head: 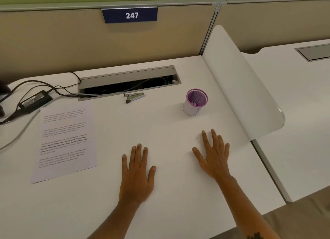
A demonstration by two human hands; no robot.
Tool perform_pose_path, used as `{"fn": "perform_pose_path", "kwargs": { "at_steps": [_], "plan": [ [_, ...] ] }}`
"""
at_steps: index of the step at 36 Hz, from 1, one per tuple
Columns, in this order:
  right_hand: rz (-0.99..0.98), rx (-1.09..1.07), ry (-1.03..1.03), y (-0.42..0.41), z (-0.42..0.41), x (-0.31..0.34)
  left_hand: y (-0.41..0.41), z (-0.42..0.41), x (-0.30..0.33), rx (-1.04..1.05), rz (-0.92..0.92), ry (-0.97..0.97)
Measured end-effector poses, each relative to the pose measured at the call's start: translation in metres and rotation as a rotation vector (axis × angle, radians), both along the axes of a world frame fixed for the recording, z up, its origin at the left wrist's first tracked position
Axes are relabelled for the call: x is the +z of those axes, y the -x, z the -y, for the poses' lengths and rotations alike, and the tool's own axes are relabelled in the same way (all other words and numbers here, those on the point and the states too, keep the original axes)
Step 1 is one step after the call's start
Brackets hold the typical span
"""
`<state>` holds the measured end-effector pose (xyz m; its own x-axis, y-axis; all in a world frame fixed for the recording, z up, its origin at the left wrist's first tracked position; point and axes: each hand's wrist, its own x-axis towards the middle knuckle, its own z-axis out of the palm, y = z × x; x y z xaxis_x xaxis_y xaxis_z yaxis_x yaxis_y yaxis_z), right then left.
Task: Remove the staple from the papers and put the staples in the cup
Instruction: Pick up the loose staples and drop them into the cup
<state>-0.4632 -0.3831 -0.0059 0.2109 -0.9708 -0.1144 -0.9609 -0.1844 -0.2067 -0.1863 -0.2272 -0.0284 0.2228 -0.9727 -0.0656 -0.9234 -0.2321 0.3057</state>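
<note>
Presently neither hand grasps anything: the left hand (136,174) and the right hand (213,155) both lie flat and spread, palms down, on the white desk (169,212). The papers (65,140), a printed sheet face up, lie well to the left of the left hand; whether a staple remains in them cannot be made out. The staple remover (134,97) lies at the far side, just in front of the cable tray (128,81), apart from both hands. The cup (195,102), purple mesh with a white band, stands upright beyond the right hand; small items seem to lie at its bottom. In my judgement the papers are light and limp and slide easily, so pin them flat near the stapled corner; staples are tiny and sharp, best pinched at the crown
</note>
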Motion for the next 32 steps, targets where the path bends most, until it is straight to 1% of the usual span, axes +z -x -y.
{"fn": "perform_pose_path", "kwargs": {
  "at_steps": [3,7,13,18,22,25,27,32],
  "plan": [
    [-0.009,-0.103,-0.015,-0.003,-0.012,-0.002,0.0,0.0,0.001,0.005,-0.006,0.0],
    [-0.061,-0.1,-0.014,-0.017,-0.024,-0.007,0.0,0.0,0.001,0.004,-0.01,0.005],
    [-0.055,-0.088,-0.049,-0.036,-0.016,-0.008,0.0,0.0,0.001,0.004,-0.013,0.007],
    [-0.011,-0.186,-0.052,-0.036,-0.023,-0.007,0.0,0.0,-0.001,0.001,-0.014,0.008],
    [-0.035,-0.149,-0.033,-0.041,-0.03,-0.007,0.0,0.0,0.0,0.006,-0.011,0.011],
    [-0.032,-0.128,-0.055,-0.044,-0.022,-0.005,0.0,0.0,0.001,0.006,-0.02,0.022],
    [0.018,-0.141,-0.037,-0.042,-0.014,-0.002,0.0,0.0,0.0,0.002,-0.01,0.016],
    [0.257,-0.254,0.097,-0.031,0.007,0.005,0.0,0.0,-0.001,0.001,0.003,0.019]
  ]
}}
